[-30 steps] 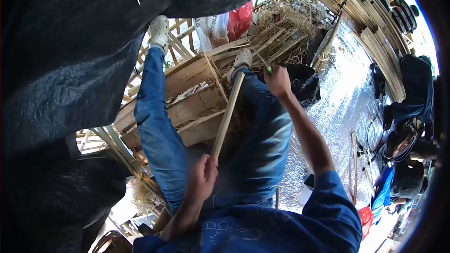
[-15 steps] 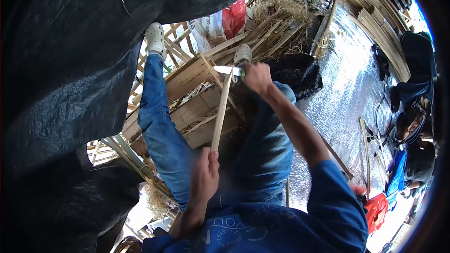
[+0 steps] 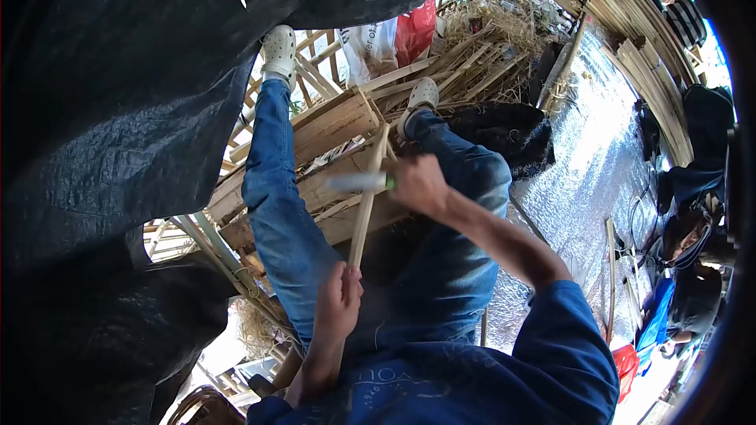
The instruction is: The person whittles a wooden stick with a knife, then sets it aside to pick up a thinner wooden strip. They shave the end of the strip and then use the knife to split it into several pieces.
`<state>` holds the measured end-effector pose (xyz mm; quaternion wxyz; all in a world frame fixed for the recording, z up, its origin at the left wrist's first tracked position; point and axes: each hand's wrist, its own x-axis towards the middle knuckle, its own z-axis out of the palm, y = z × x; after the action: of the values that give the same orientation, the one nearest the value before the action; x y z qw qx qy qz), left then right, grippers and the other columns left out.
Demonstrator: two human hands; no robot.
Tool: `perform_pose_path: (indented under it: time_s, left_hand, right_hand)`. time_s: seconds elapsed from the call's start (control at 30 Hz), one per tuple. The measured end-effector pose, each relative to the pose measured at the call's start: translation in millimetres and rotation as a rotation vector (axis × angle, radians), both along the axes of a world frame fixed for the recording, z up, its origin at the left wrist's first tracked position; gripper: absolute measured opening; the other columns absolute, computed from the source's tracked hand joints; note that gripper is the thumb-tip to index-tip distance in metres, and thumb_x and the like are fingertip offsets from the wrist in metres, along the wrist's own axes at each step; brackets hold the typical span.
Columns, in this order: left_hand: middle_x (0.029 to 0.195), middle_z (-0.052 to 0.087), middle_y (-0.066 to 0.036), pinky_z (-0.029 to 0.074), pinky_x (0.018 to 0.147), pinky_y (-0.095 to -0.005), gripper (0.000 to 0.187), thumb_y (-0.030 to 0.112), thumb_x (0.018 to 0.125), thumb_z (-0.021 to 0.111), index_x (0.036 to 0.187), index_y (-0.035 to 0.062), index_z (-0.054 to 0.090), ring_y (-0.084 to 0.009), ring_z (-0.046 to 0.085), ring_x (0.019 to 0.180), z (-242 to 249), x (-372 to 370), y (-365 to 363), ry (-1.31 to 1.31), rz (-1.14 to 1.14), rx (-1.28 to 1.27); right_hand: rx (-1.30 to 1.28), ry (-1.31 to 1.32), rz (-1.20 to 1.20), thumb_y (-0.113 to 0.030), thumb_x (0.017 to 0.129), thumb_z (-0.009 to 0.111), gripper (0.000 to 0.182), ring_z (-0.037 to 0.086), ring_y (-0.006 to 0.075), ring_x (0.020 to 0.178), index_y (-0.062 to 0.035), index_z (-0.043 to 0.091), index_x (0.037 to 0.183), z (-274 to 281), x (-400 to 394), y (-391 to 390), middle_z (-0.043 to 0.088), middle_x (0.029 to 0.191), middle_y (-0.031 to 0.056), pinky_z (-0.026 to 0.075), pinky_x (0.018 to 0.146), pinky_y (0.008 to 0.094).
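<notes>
Gripping the bamboo stick point(image 3: 364, 208) near its lower end in my left hand point(image 3: 340, 299) | right hand point(image 3: 417, 182) clenched on the knife point(image 3: 358, 182), blade across the stick | wooden crate point(image 3: 331, 130) beyond

Pale, smooth wooden stick point(image 3: 365, 208); blurred shiny metal blade point(image 3: 354, 182). Rough plank crate point(image 3: 331, 130). Matt black plastic tarp point(image 3: 118, 110) upper left. Crinkled glossy foil mat point(image 3: 591, 165) at right. Faded denim jeans point(image 3: 283, 220).

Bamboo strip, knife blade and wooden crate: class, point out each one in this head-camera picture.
bamboo strip point(image 3: 364, 212): head view, middle of its pale length.
knife blade point(image 3: 354, 182): head view, flat of the blurred blade.
wooden crate point(image 3: 331, 122): head view, its upper side plank.
</notes>
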<state>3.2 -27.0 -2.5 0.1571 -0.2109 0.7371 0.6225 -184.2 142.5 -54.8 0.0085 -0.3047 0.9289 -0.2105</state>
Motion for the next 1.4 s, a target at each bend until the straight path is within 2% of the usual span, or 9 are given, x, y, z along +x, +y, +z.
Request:
perform_pose_path:
  time_s: [0.13,0.17,0.23,0.43,0.83,1.0,1.07,1.17,1.4]
  left_hand:
    - [0.056,0.048,-0.007,0.039,0.046,-0.0298,0.026,0.022,0.1,0.047,0.083,0.001,0.047,-0.0147,0.049,0.048,4.2,4.7,4.8,0.038,-0.059,-0.05]
    - [0.056,0.049,-0.009,0.039,0.046,-0.0309,0.026,0.021,0.099,0.047,0.083,0.0005,0.047,-0.0175,0.05,0.048,8.5,8.0,6.4,0.046,-0.082,-0.089]
    - [0.057,0.049,-0.011,0.04,0.047,-0.0332,0.025,0.02,0.099,0.048,0.083,-0.0001,0.046,-0.0213,0.053,0.05,13.9,14.1,11.9,0.158,-0.085,-0.13]
    - [0.057,0.048,-0.007,0.039,0.048,-0.0322,0.022,0.019,0.099,0.047,0.085,0.0021,0.048,-0.0155,0.051,0.05,8.7,2.7,19.8,0.101,-0.087,-0.05]
    - [0.057,0.052,-0.015,0.04,0.045,-0.0355,0.019,0.016,0.097,0.049,0.086,0.0008,0.047,-0.0304,0.058,0.05,30.8,-3.6,19.2,0.199,-0.148,-0.272]
    - [0.062,0.054,-0.022,0.042,0.047,-0.043,0.014,0.013,0.097,0.048,0.09,0.0008,0.047,-0.0423,0.06,0.063,45.2,4.4,25.2,0.229,-0.213,-0.373]
    - [0.063,0.054,-0.024,0.043,0.048,-0.0454,0.014,0.013,0.097,0.048,0.09,0.0011,0.047,-0.045,0.059,0.068,50.9,12.9,29.9,0.19,-0.219,-0.329]
    - [0.055,0.049,-0.012,0.041,0.048,-0.0331,0.021,0.017,0.099,0.046,0.085,0.0016,0.046,-0.0239,0.056,0.048,31.5,5.7,26.1,0.153,-0.184,-0.344]
    - [0.056,0.052,-0.017,0.041,0.044,-0.038,0.018,0.016,0.098,0.048,0.087,0.0012,0.046,-0.0359,0.061,0.054,38.6,-5.3,25.3,0.146,-0.215,-0.342]
  right_hand:
    - [0.098,0.294,0.048,-0.023,0.07,0.064,0.015,0.063,0.0242,0.051,-0.0096,0.065,0.078,-46.2,-19.2,20.7,0.061,0.058,0.0075,0.051,0.051,0.0384]
    - [0.46,0.473,-0.233,-0.024,0.074,0.062,0.014,0.063,0.0218,0.051,-0.0104,0.063,0.07,-34.8,-61.0,52.8,0.061,0.057,0.0065,0.052,0.052,0.0386]
    - [-0.109,-0.202,-1.067,-0.024,0.081,0.059,0.023,0.069,0.0285,0.069,-0.0067,0.067,0.068,-83.1,-178.6,176.4,0.068,0.073,0.0155,0.054,0.064,0.043]
    - [0.159,0.097,-0.539,-0.023,0.08,0.06,0.023,0.064,0.0395,0.069,-0.0017,0.067,0.077,-19.6,-101.0,118.3,0.065,0.075,0.0213,0.053,0.066,0.046]
    - [-0.204,0.05,0.023,-0.009,0.065,0.065,0.014,0.064,0.029,0.062,-0.0085,0.059,0.077,24.9,13.4,37.5,0.061,0.065,0.0088,0.052,0.057,0.0364]
    - [0.447,0.056,-0.337,-0.017,0.076,0.059,0.011,0.066,0.0231,0.061,-0.0108,0.066,0.071,-13.1,-82.0,73.4,0.063,0.065,0.0094,0.053,0.055,0.0366]
    - [0.071,-0.113,-0.993,-0.024,0.082,0.058,0.025,0.068,0.0334,0.074,-0.002,0.07,0.08,-17.0,-149.6,138.3,0.068,0.079,0.0184,0.055,0.067,0.0431]
    - [0.095,0.043,-0.797,-0.028,0.083,0.061,0.03,0.067,0.0387,0.077,0.0007,0.069,0.084,-11.5,-150.7,130.5,0.067,0.08,0.0237,0.054,0.07,0.0468]
    - [-0.207,-0.001,-0.2,-0.009,0.069,0.063,0.016,0.065,0.033,0.061,-0.0012,0.069,0.081,24.7,-39.1,57.1,0.064,0.068,0.0188,0.053,0.059,0.0369]
